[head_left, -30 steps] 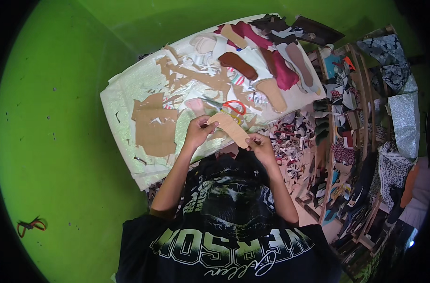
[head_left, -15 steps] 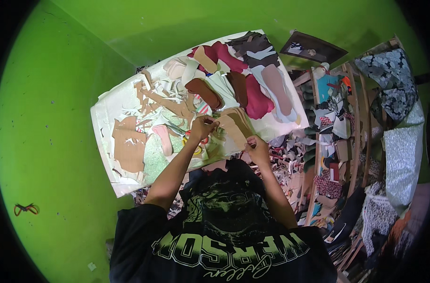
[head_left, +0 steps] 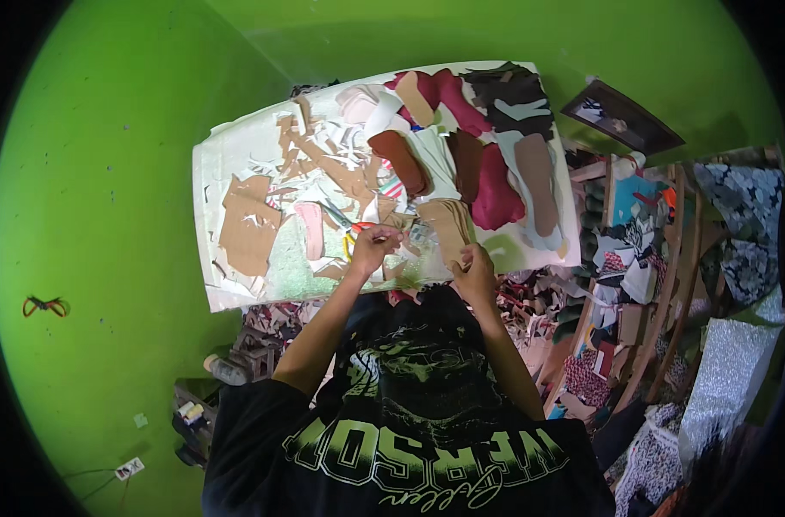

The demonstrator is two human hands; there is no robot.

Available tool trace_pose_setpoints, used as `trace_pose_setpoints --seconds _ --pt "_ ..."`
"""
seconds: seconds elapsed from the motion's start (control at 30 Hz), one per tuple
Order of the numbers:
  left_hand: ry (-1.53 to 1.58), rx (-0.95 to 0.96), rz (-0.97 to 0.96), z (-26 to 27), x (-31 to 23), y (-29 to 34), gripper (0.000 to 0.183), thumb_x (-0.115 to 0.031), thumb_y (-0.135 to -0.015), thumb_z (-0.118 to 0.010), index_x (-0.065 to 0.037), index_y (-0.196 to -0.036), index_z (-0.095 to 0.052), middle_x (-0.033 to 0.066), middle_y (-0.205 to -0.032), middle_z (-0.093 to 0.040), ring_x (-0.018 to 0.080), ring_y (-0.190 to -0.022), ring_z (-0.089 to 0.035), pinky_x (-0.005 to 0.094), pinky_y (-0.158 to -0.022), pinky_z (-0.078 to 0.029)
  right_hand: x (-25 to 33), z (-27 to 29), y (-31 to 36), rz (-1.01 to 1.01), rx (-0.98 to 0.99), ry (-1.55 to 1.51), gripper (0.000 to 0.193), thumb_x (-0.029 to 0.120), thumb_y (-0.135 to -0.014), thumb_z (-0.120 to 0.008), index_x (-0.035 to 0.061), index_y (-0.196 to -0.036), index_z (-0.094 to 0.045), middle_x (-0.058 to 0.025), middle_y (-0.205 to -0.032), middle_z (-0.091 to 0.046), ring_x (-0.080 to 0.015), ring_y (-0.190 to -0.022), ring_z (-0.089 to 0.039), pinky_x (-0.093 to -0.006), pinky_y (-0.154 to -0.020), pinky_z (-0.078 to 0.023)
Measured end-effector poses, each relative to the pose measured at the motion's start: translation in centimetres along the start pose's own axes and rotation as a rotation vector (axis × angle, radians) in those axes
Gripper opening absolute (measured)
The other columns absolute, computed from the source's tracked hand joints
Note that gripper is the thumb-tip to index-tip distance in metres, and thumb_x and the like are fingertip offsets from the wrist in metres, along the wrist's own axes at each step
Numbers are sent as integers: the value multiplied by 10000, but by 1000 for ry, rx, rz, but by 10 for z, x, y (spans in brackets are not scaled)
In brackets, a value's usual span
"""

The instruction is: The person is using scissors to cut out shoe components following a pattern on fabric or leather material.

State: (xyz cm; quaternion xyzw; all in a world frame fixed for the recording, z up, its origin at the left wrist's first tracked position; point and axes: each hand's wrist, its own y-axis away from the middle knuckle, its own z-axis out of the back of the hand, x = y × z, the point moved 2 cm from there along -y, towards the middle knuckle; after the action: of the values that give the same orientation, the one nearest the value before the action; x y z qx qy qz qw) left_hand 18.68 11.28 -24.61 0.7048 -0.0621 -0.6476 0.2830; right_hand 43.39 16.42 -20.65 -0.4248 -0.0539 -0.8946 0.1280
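Observation:
My right hand (head_left: 474, 272) is closed, thumb and fingers pinching the near end of a stack of tan shoe insoles (head_left: 446, 226) at the table's front edge. Left of the stack, my left hand (head_left: 377, 250) is closed with fingertips pressed together; anything between them is too small to make out. Scissors with orange handles (head_left: 358, 227) lie just beyond my left hand. Yellow handles (head_left: 347, 248) show partly behind it. A pink insole (head_left: 310, 231) rests further left. Rust-brown insoles (head_left: 399, 162) and dark brown ones (head_left: 465, 166) lie beyond the tan stack.
The white tabletop (head_left: 204, 198) carries cardboard scraps (head_left: 253, 226), maroon pieces (head_left: 499, 194) and dark grey pieces (head_left: 515, 90). A wooden rack (head_left: 638, 302) heaped with fabric stands to the right. Scraps cover the floor below. A green wall (head_left: 117, 215) borders the left.
The view has shifted, so the table sits further right in it. My left hand has drawn slightly nearer me, exposing more of the orange handles. My right hand stays at the tan stack.

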Motion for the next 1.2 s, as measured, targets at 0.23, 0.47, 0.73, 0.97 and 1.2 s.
trace_pose_setpoints --seconds 0.23,0.47,0.73,0.97,1.2 --pt "206 -138 21 63 17 53 168 -140 -970 -623 3 -1021 -693 22 -737 -633 78 -664 -570 212 -653 -488 57 -63 -7 -27 391 -239 172 109 -810 -747 -7 -853 -627 -130 -744 -662 -246 -663 -655 -350 -637 -514" --pt "198 -336 11 160 28 86 258 -101 -976 -586 -74 -1225 -650 34 -1030 -674 133 -898 -650 277 -775 -537 127 -138 -2 76 582 -72 262 226 -826 -762 -10 -848 -650 -146 -718 -668 -274 -691 -680 -368 -663 -525" --pt "88 -712 -29 329 94 105 301 -48 -906 -625 -42 -1207 -610 82 -1132 -608 148 -935 -609 262 -766 -499 165 -279 11 19 356 43 438 185 -759 -762 21 -1108 -554 -223 -1143 -541 -385 -1091 -541 -431 -927 -454" --pt "329 -737 177 411 128 108 538 3 -829 -658 -29 -1319 -440 176 -1244 -511 197 -941 -604 282 -760 -501 192 -331 13 -67 156 120 522 -3 -701 -724 49 -1174 -508 -203 -1260 -441 -411 -1156 -471 -433 -983 -432" --pt "753 -583 279 433 104 110 552 -96 -906 -640 -62 -1383 -365 108 -1116 -615 169 -970 -627 299 -804 -497 267 -351 18 -94 135 -171 493 -118 -754 -584 44 -1211 -495 -158 -889 -577 -282 -849 -603 -380 -760 -482"
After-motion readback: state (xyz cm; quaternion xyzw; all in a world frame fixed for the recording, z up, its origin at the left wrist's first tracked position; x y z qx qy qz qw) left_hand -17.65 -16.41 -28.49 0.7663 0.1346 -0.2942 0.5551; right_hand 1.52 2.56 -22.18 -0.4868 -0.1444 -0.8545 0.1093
